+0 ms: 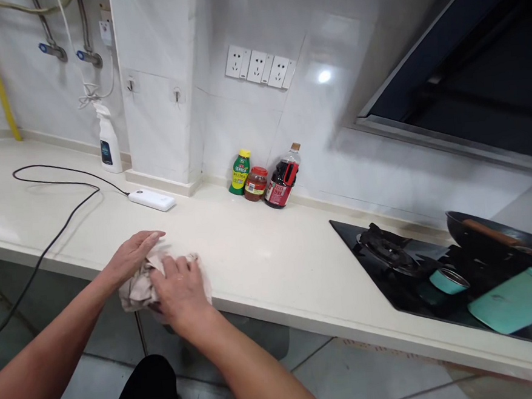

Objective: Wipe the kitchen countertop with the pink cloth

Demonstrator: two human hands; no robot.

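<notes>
A crumpled beige cloth (138, 287) lies at the front edge of the cream countertop (261, 254). My left hand (133, 254) rests flat along the cloth's far left side, fingers stretched out. My right hand (181, 290) presses down on top of the cloth, fingers spread over it. Part of the cloth hangs just over the counter's edge below my hands.
A white power strip (152, 199) with a black cable (54, 232) lies to the left rear. A spray bottle (108, 137) stands by the wall. Three condiment bottles (264, 178) stand at the back. At right sits a black gas hob (411, 262) with a wok (501, 238) and teal items (519, 300).
</notes>
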